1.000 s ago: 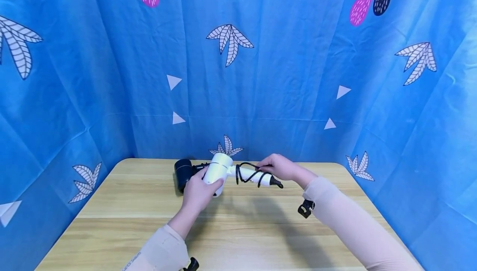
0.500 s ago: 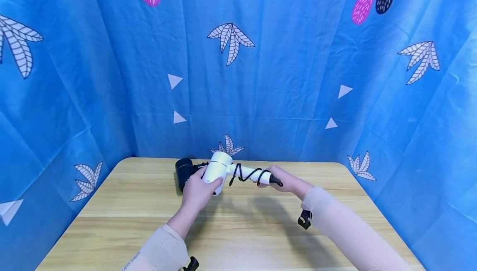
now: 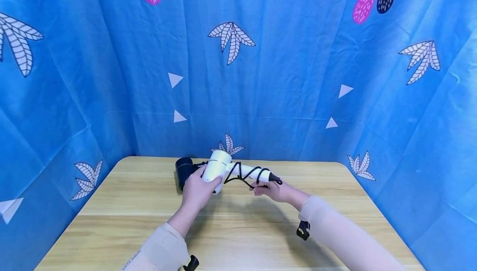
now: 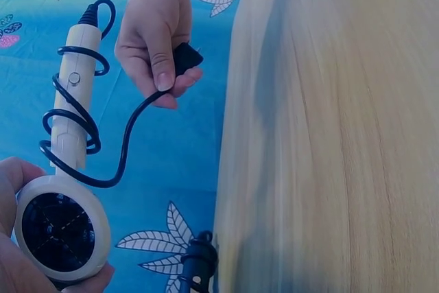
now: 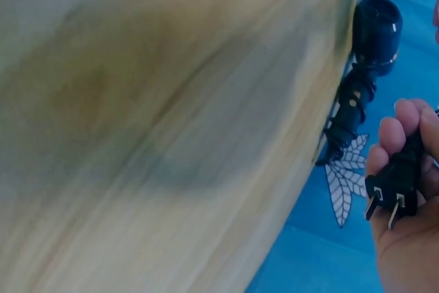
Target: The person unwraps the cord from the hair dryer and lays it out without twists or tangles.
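Left hand (image 3: pixel 198 189) with fingers curled round a white hair dryer (image 3: pixel 217 168) above a wooden table (image 3: pixel 231 233), black cord (image 4: pixel 126 138) looped about the handle, right hand (image 3: pixel 275 191) pinching the plug (image 5: pixel 396 184), black hair dryer (image 3: pixel 184 174) near the far edge

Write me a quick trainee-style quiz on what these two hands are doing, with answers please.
1. Which hand grips the white hair dryer by its body?
2. True or false: the black cord is completely unwound from the white handle.
3. Fill in: the plug in the right hand has ___ metal prongs.

Key:
1. The left hand.
2. False; it loops around the handle.
3. Two.
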{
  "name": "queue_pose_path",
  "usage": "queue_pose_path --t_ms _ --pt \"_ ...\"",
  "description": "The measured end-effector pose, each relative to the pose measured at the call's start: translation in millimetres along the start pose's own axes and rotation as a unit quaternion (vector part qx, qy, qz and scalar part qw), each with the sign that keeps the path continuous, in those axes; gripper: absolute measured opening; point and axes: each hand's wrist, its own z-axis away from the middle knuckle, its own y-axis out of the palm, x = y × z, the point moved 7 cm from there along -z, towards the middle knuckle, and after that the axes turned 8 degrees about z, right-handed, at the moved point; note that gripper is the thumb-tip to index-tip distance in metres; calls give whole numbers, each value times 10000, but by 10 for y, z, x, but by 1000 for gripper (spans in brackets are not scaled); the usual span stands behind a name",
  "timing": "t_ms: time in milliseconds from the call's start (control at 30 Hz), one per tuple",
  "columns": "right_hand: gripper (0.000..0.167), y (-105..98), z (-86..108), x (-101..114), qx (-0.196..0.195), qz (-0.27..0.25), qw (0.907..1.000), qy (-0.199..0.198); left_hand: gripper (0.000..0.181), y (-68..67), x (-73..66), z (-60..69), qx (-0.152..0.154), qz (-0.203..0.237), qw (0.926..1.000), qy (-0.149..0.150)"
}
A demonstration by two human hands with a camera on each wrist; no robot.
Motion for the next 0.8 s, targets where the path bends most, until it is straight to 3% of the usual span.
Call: queue_pose_path --t_ms 200,600,800 --pt "26 53 48 -11 -24 798 9966 193 77 10 19 -9 50 7 9999 -95" --pt "22 90 109 86 -205 963 9951 18 78 -21 18 -15 -9 -73 9999 -110" --pt "25 100 181 125 -182 922 9953 246 77 -1 34 -18 25 -43 9999 -143"
